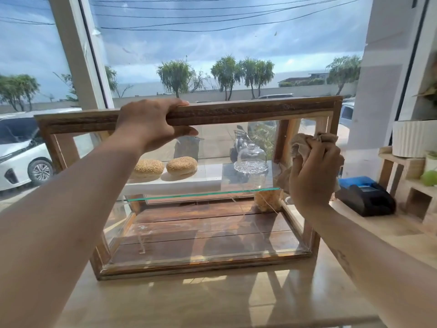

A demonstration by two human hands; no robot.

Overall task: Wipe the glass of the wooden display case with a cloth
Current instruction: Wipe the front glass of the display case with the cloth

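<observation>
Wooden display case (203,263) stands mid-frame on the desk (189,301). Left of centre, the left hand (151,124) has its grip closed round the top rail, thumb underneath. Two sesame buns (181,165) and a glass dome (251,157) show through the panes. Inside, a pale packet (268,201) sits under the glass shelf (201,194). At right, the right hand (314,171) clutches a bunched tan cloth (305,143) against the glass.

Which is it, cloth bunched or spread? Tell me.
Bunched: the cloth is crumpled in the right hand, with folds sticking out above it.
</observation>
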